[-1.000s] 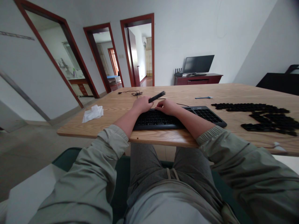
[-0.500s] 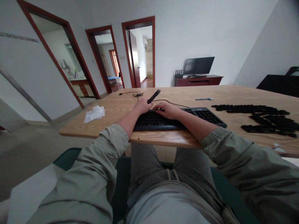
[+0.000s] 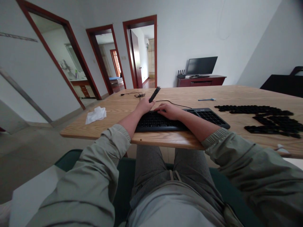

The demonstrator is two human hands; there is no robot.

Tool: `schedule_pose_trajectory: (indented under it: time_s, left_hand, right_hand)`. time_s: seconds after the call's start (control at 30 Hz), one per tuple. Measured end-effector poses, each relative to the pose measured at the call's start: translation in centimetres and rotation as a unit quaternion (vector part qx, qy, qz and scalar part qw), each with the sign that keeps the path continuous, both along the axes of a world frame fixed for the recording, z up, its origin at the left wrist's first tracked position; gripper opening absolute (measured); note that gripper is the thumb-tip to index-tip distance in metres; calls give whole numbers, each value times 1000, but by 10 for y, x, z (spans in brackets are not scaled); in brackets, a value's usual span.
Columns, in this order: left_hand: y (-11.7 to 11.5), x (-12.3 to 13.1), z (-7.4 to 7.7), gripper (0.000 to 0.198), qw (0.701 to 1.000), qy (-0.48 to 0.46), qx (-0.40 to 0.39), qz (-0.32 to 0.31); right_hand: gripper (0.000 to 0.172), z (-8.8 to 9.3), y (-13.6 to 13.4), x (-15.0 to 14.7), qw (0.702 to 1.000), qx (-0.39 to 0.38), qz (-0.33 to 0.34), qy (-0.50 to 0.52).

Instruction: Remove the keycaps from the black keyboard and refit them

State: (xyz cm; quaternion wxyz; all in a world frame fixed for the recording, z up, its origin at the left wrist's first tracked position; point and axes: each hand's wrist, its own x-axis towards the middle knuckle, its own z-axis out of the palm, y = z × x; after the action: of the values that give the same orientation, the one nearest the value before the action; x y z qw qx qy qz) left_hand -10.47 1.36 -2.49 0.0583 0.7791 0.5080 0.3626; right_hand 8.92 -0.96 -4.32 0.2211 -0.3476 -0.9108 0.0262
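Note:
On the table near its front edge lies a black computer keyboard (image 3: 163, 126), many of its keycaps off. My left hand (image 3: 144, 106) is closed around a slim black stick-like tool (image 3: 154, 94), which leans up and to the right. Its lower end is hidden by my fingers at the keyboard's back left part. My right hand (image 3: 169, 111) rests over the keyboard's back edge, fingers bent and pointing left, gripping the keyboard there. Its fingertips come close to my left hand. Whether anything small lies under them cannot be seen.
Rows of loose black keycaps (image 3: 274, 118) lie to the right on the wooden table (image 3: 113, 132). A blue toothbrush-like stick (image 3: 206, 99) lies behind the keyboard, a coiled cable (image 3: 139, 95) at back left, crumpled white tissue (image 3: 96, 115) at left. A small white item (image 3: 281, 148) lies at front right.
The black tool in my left hand has tipped more upright and shifted slightly left. My right hand stays nearly in place on the keyboard.

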Motion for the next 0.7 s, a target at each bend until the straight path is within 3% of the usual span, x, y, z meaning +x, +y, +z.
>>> schedule_pose_trajectory:
  time_s: [0.13,0.27,0.43,0.57,0.7]
  left_hand:
    - [-3,0,2,30,1000,-12,-1,-6]
    - [-7,-3,7,34,997,-72,18,0]
    - [-12,-4,14,36,989,-148,26,6]
    - [-14,-6,17,37,982,-186,28,11]
    - [-15,-6,18,37,983,-184,26,5]
  right_hand:
    - [27,4,-6,-2,1000,-2,-12,20]
    - [27,10,-15,-5,993,13,-31,109]
    - [40,23,-23,1,979,27,-96,180]
    - [19,47,-24,47,979,64,-145,128]
    - [16,76,-26,137,971,81,-218,57]
